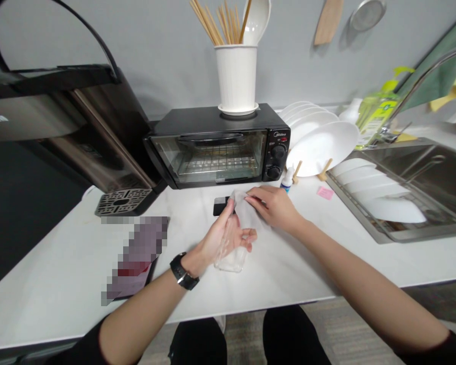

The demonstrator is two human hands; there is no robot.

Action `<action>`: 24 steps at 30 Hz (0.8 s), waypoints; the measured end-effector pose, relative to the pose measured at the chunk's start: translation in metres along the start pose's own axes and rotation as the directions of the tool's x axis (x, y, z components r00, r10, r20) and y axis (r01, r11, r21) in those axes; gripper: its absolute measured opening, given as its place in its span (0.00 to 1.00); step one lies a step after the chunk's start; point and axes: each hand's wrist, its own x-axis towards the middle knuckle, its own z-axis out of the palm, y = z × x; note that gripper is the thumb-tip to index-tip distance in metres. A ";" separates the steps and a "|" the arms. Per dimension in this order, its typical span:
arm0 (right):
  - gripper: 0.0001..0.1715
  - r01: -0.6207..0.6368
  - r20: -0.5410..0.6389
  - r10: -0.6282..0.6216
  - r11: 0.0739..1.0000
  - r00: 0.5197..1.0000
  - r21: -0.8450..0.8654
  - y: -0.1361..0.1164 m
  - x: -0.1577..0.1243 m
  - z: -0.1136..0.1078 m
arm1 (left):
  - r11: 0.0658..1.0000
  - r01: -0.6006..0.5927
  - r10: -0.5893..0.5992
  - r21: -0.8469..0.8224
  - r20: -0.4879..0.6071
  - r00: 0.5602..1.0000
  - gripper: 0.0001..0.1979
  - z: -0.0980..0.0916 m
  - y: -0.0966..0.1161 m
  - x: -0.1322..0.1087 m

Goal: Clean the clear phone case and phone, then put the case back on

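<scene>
My left hand (228,235) grips a clear, see-through phone case (231,256) above the white counter, thumb on top and fingers curled under it. My right hand (273,205) pinches a white wipe or cloth (245,203) and presses it against the upper end of the case. A black watch sits on my left wrist. A small black object (220,205) lies on the counter just behind my left hand.
A black toaster oven (216,147) stands behind, with a white utensil holder (236,76) on top. A small dropper bottle (288,180) and white plates (323,144) are at right, then the sink (421,187). A blurred-out flat item (137,256) lies at left beside a dark appliance (61,126).
</scene>
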 end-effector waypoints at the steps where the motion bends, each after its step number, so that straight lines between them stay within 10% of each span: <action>1: 0.18 0.012 0.015 -0.013 0.998 1.000 0.063 0.001 0.000 0.001 | 1.000 -0.007 0.007 -0.006 -0.027 1.000 0.31 0.000 0.000 0.000; 19: 0.25 -0.184 0.090 0.180 0.982 0.980 0.035 0.002 -0.001 0.004 | 0.997 0.082 -0.081 -0.011 0.109 0.991 0.36 -0.008 -0.001 0.004; 24: 0.17 -0.124 0.122 0.095 0.956 0.988 0.265 0.000 0.000 0.006 | 0.995 0.092 -0.087 -0.049 0.100 0.991 0.38 -0.009 0.001 0.004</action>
